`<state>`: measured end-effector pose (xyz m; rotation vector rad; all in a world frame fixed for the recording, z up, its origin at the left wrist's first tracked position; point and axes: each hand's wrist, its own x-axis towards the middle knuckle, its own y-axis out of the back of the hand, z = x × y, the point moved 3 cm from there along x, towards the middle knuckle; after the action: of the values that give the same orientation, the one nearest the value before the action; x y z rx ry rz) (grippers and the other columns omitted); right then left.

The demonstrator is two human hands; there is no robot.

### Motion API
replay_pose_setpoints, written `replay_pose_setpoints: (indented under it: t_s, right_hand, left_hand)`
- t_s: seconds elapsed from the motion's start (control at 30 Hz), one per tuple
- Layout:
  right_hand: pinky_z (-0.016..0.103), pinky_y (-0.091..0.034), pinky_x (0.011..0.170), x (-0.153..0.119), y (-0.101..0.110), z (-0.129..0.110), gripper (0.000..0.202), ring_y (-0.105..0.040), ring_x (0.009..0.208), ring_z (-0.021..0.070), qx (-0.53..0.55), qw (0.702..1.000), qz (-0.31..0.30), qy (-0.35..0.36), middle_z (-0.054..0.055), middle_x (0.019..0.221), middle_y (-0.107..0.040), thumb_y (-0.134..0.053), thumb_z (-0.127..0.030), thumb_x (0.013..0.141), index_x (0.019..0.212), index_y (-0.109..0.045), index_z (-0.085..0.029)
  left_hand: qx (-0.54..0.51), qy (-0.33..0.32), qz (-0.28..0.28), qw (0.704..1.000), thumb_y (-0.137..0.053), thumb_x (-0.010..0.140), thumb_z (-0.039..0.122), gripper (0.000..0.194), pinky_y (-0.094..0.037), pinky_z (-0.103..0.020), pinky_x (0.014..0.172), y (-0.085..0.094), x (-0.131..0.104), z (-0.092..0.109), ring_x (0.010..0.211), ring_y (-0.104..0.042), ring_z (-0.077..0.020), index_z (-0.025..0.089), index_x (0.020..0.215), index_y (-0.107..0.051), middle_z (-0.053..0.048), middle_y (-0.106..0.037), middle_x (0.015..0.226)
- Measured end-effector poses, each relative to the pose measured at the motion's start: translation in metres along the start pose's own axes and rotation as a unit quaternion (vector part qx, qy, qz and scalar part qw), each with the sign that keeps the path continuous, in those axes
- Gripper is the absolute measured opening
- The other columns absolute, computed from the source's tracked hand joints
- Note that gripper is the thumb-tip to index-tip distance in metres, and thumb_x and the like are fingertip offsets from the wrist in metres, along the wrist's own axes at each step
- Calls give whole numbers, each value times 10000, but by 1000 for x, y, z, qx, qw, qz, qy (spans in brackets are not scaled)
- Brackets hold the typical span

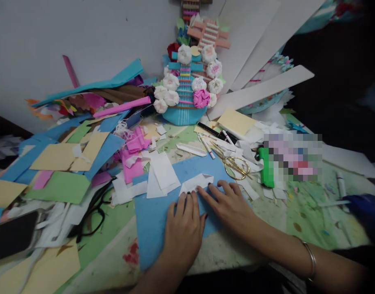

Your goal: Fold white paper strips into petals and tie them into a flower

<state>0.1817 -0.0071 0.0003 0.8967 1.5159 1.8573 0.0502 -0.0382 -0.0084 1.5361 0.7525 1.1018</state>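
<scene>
One left hand (184, 228), one right hand (236, 210), fingers (189, 202) unclenched on one folded white paper (196, 182), one blue sheet (151, 230) beneath

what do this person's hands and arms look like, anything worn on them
Both the left hand and right hand are ungloved, with dark polish on some nails. The forearms are bare where they show. The right one wears a thin, silvery bangle; the left shows no jewellery.

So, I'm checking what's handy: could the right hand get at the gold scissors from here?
Probably yes: the right hand is at the folded white paper, and the gold scissors lie just beyond it, handle loops in plain view, with nothing tall between.
</scene>
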Motion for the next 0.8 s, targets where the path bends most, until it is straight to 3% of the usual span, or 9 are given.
replay_pose_setpoints:
  t_s: [0.1,0.23,0.5,0.8]
  right_hand:
    - [454,-324,760,-1,0,-2,443,-459,989,316,4,1000,-11,-18,91,1151,-599,-517,-169,859,1297,-487,-226]
    - [460,-316,762,-3,-2,2,389,-451,1006,310,2,999,4,-34,93,1144,-608,-518,-173,858,1243,-538,-229]
    - [455,-307,778,-3,-5,13,374,-420,1048,329,-13,997,22,-74,121,1193,-572,-552,-215,841,1215,-562,-205]
    - [424,-297,768,-6,-11,27,376,-432,1032,306,-7,996,26,-87,119,1182,-578,-483,-130,850,1205,-580,-207]
  left_hand:
    - [-37,47,-31,998,-472,873,431,508,-388,-487,879,-2,-4,2,1171,-456,-343,152,1297,-497,-121,-577,1254]
    - [-57,78,-41,994,-432,867,517,583,-323,-550,917,-3,-7,3,1223,-373,-373,189,1349,-436,-117,-535,1302]
    - [-77,90,-48,992,-432,840,569,663,-280,-600,940,0,4,8,1168,-388,-399,177,1374,-400,-145,-555,1229]
    - [-80,85,-31,993,-435,858,534,608,-273,-601,951,0,0,6,1200,-377,-391,177,1350,-434,-134,-553,1255]
